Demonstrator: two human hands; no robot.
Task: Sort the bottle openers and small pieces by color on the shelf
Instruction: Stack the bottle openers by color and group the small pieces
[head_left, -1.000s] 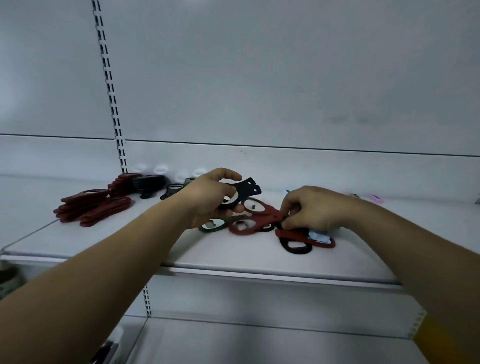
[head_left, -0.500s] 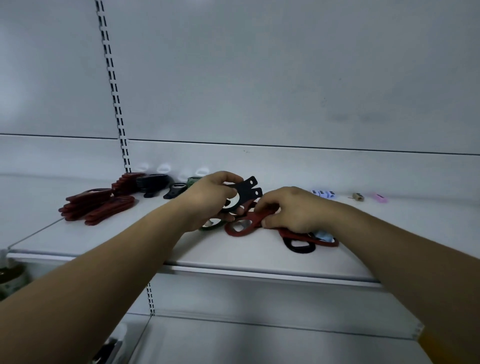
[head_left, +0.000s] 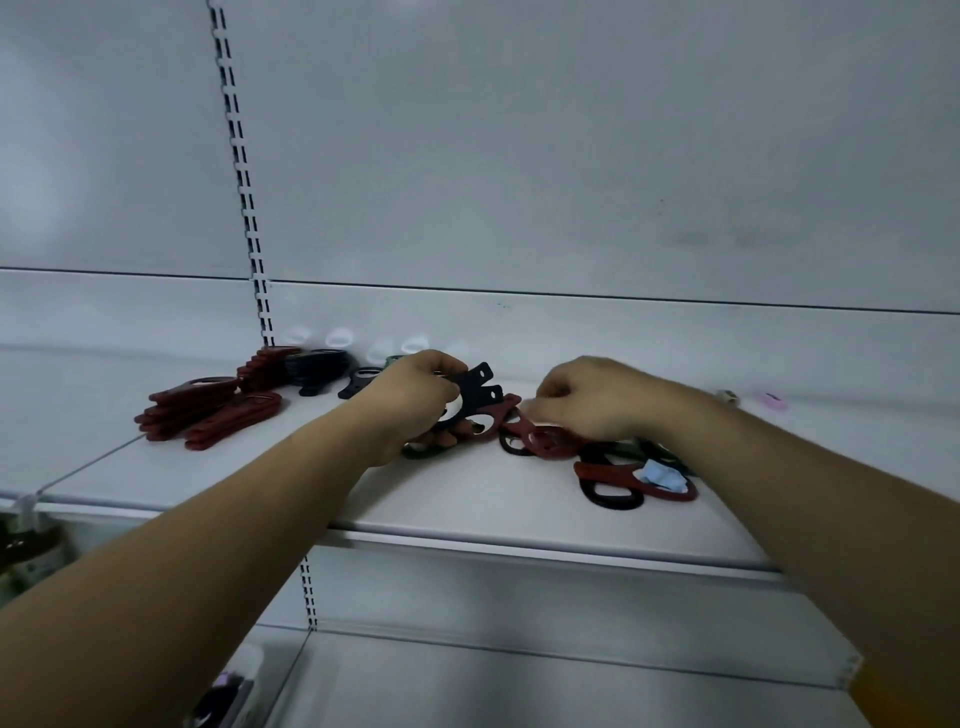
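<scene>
White shelf (head_left: 467, 499) against a pale wall (head_left: 571, 156), slotted upright (head_left: 244, 208) at the left. Head view, the only one going. Sorted already at far left: red stack (head_left: 208, 410), with black stack (head_left: 317, 364) just behind it.

Mid-shelf, left hand (head_left: 415, 400) curled round two black openers (head_left: 480, 387), held just off the shelf, tabbed ends poking right. Right hand (head_left: 587, 405) close beside, fingers curled down, pinching a red opener (head_left: 540, 441) out of the mixed pile (head_left: 618, 493). Slight blur there, grip read as a pinch. More red, black and green in that pile, blue piece (head_left: 662, 475) lying on its right end. Pink piece (head_left: 771, 401) well apart, near the back.

Looks like mid-sort: gathering blacks on the left, pulling a red free on the right. Next, probably: carry each across to its matching stack, lay flat, avoid dragging neighbours out of the pile.

No brand, label or writing readable anywhere.
</scene>
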